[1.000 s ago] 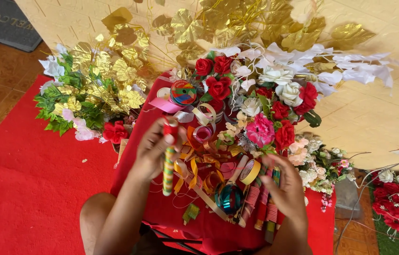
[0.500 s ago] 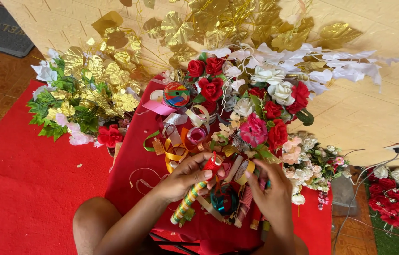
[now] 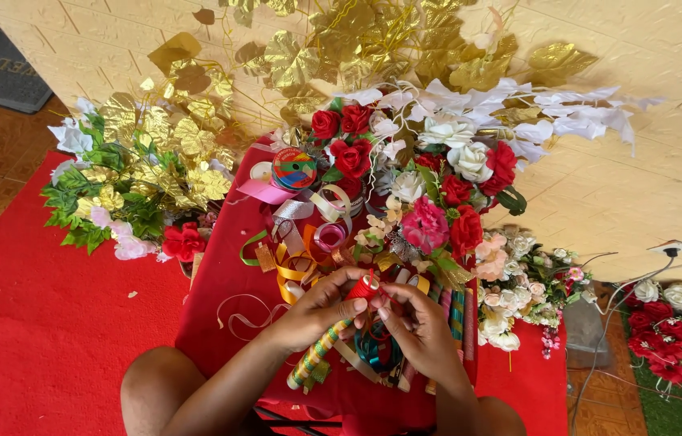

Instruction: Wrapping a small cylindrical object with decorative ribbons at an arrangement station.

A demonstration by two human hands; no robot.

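Nearest the camera, both hands meet over a red cloth-covered table (image 3: 220, 299). The left hand (image 3: 321, 311) is closed around the upper part of a ribbon-wrapped stick (image 3: 317, 355), striped green, yellow and orange, with thumb and fingers pressed on its red tip (image 3: 365, 287). The stick's long axis runs from about 7 o'clock, low by the left wrist, up to 1 o'clock at the red tip, where both hands converge. The right hand (image 3: 422, 331) sits just at 4 o'clock of that tip, its fingertips pinched against the red end from the other side; exactly what it grips there cannot be told. The left hand carries the stick's weight.

Under the hands lie more wrapped sticks and a teal ribbon spool (image 3: 373, 351). Farther off, at 11 o'clock, loose gold and pink ribbon loops (image 3: 301, 258) and a multicoloured ribbon roll (image 3: 293, 168). Beyond, red roses (image 3: 349, 145), white flowers (image 3: 470, 157) and gold leaves (image 3: 292, 56) against the wall.
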